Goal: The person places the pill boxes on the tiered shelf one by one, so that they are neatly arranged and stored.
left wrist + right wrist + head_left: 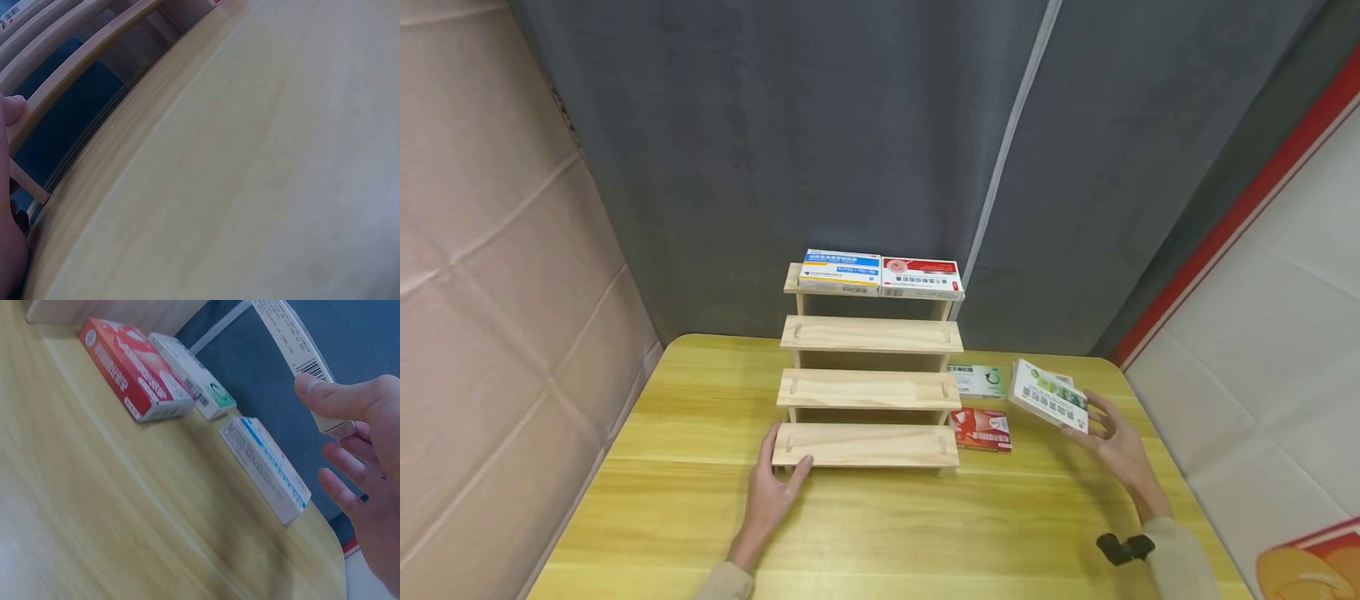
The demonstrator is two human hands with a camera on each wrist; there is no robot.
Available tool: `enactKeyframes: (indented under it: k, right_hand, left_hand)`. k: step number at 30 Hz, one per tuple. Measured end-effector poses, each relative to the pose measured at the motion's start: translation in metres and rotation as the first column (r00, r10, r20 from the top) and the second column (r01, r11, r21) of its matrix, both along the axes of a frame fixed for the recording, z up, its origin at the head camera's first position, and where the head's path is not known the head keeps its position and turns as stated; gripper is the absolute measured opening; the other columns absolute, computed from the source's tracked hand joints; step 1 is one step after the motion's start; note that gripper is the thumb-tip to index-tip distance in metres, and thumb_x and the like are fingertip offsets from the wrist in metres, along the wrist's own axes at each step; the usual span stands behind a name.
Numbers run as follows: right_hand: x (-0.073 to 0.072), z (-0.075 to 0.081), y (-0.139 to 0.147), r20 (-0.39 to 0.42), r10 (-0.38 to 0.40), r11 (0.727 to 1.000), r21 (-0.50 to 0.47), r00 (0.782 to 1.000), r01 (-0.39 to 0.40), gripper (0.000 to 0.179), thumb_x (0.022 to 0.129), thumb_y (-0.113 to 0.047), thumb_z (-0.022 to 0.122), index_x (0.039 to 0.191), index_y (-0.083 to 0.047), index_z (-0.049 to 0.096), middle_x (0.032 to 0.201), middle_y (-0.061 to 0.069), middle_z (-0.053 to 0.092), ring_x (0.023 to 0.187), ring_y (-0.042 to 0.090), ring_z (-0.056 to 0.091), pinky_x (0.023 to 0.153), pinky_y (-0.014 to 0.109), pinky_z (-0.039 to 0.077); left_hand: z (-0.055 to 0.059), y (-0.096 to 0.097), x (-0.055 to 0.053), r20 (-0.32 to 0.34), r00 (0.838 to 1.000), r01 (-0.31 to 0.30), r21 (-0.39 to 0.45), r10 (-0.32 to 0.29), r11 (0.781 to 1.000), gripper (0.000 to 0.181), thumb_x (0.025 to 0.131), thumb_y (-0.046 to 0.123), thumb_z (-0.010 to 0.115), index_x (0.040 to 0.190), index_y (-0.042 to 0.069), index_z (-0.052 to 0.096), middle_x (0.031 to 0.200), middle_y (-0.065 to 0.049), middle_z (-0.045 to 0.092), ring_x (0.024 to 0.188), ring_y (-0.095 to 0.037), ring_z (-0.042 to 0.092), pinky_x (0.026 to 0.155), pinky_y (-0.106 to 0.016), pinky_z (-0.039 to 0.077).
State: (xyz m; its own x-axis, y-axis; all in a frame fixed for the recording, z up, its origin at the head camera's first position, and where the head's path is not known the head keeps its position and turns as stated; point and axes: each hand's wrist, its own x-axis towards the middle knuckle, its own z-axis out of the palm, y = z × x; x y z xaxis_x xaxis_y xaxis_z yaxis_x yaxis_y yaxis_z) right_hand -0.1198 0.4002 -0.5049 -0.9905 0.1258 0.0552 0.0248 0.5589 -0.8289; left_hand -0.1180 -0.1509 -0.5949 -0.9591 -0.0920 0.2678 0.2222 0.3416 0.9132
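My left hand grips the left end of the lowest step of a wooden stepped rack, thumb at the front edge. In the left wrist view, only part of that hand shows. To the right of the rack, my right hand pinches one end of a white-and-green medicine box, held tilted above the table. The right wrist view shows its thumb on the box's barcoded side. Beneath it lies a white-and-blue medicine box, mostly hidden in the head view.
On the rack's top step lie a blue-and-white box and a red-and-white box. Against its right side, a red box and a white-green box rest on the yellow wooden table. A grey curtain hangs behind.
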Motion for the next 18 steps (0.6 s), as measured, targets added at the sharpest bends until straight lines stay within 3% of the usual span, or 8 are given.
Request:
enactKeyframes:
  k: [18]
  right_hand:
    - [-0.011,0.026,-0.032,-0.211,0.018,0.999,0.038,0.977,-0.010,0.083,0.086,-0.007,0.081,0.155,-0.001,0.036,0.151,0.029,0.044,0.112,-0.019,0.042,0.087,0.002,0.048]
  left_hand:
    - [-0.002,0.000,0.000,0.003,1.000,-0.003,-0.009,0.003,1.000,0.082,0.092,0.023,0.075,0.159,0.008,0.029,0.161,-0.023,0.036,0.149,-0.046,0.032,0.122,-0.068,0.023]
